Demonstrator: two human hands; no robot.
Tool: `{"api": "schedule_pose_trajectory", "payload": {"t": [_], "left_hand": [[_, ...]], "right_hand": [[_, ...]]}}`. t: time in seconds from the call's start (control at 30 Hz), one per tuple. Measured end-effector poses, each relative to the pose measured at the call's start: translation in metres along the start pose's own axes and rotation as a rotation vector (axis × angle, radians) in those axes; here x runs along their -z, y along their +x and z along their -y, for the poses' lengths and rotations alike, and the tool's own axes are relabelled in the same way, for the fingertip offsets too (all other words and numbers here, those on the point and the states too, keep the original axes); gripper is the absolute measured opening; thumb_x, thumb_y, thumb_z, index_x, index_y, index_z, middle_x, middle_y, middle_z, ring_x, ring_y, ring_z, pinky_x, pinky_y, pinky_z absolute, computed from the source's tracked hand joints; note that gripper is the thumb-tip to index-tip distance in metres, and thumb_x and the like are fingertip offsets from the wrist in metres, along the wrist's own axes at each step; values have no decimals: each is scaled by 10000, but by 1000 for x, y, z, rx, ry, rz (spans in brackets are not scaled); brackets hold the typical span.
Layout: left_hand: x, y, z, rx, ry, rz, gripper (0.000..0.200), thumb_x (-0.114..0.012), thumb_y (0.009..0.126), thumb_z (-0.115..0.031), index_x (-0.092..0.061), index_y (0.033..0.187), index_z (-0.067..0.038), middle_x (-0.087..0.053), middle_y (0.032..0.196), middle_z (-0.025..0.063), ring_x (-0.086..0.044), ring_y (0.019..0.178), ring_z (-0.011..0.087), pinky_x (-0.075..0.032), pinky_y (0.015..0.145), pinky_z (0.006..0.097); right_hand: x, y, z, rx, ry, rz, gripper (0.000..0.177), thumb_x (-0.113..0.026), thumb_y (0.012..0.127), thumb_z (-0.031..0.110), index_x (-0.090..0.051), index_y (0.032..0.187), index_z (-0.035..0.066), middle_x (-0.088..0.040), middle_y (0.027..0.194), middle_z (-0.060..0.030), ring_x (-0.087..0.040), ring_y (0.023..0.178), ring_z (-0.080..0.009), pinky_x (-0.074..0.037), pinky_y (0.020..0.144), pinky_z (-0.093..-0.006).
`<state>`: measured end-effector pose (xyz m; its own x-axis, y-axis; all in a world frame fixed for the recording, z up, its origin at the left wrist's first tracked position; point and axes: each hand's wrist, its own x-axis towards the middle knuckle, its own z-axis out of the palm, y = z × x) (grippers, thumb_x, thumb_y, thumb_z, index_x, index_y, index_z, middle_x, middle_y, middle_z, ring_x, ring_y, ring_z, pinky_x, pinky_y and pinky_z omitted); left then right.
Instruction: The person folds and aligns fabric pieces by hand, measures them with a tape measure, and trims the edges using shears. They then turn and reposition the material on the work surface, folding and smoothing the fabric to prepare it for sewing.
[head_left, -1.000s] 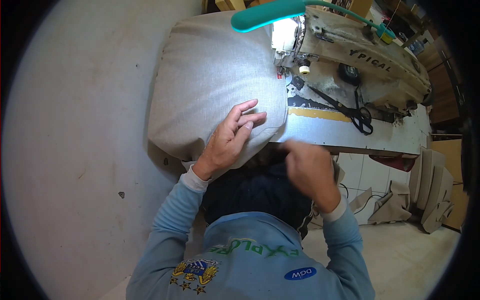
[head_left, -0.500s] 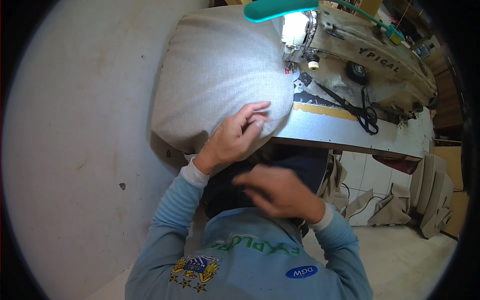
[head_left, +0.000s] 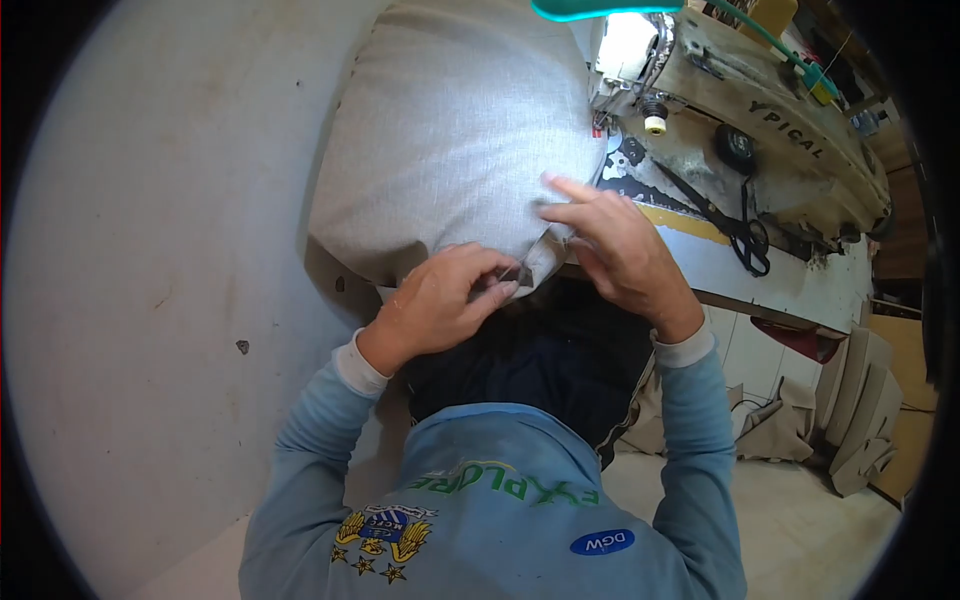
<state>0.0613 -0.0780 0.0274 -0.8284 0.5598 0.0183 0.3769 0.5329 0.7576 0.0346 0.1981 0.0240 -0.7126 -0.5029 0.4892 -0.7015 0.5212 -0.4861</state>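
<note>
Grey woven cloth fills most of what I see: the stuffed cushion [head_left: 450,130] lies on the pale worktop [head_left: 150,250], its far edge up against the needle end of the sewing machine [head_left: 780,130] and its near corner hanging over the table edge just above my lap. A second ago my left hand [head_left: 440,300] lay flat and spread on that corner while my right hand [head_left: 615,250] was down by my lap, off the fabric. Now the left fingers have curled together and pinch the corner's seam edge, and the right has come up beside them, forefinger stretched along the cloth, the other fingers bent onto the same corner. My right thumb is hidden, so I cannot tell whether that hand grips or only presses. As I read it, the corner has gone from being merely steadied to being worked with both hands. The scissors [head_left: 735,225] lie untouched on the machine bed, well apart from either hand, and the teal lamp [head_left: 600,8] hangs over the needle.
</note>
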Motion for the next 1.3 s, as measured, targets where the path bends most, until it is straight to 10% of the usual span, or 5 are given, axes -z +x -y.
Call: {"api": "schedule_pose_trajectory", "payload": {"t": [0.2,0.47,0.67,0.87,1.3], "left_hand": [[-2,0,-8,3,23,98,230,-670,1080,-216,-696,1151,1,-732,1060,180,-699,956,372,-550,894,439],[-3,-16,47,76,-269,228,452,-575,1129,-408,-698,1297,-7,-755,1050,230,-719,1022,428,-549,956,472],[8,-4,-3,199,-173,346,193,-774,1012,-205,-744,1106,-40,-686,952,90,-607,752,242,-541,783,382],[-39,-33,-30,-360,383,-268,194,-844,795,-96,-709,933,-120,-574,839,38,-598,806,242,-490,739,400],[-86,-34,-23,-282,377,-206,92,-711,860,-108,-630,889,-142,-507,832,40,-570,790,240,-489,712,388]], "right_hand": [[14,-1,6,19,-123,254,180,-699,917,60,-752,1084,102,-648,964,-64,-632,892,-278,-482,823,-415],[-9,-28,2,19,-8,-114,145,-810,819,1,-710,894,74,-695,973,-54,-665,814,-266,-512,722,-388],[-17,-42,7,-5,-12,-176,192,-844,797,1,-681,877,63,-707,971,-60,-684,843,-269,-533,740,-381],[-31,-59,4,-49,-15,-225,202,-836,804,-20,-673,893,59,-716,988,-66,-690,880,-285,-549,772,-395],[6,-54,12,-192,-80,-44,339,-769,899,-7,-778,1218,108,-704,1165,-75,-642,1081,-295,-481,943,-407]]}}
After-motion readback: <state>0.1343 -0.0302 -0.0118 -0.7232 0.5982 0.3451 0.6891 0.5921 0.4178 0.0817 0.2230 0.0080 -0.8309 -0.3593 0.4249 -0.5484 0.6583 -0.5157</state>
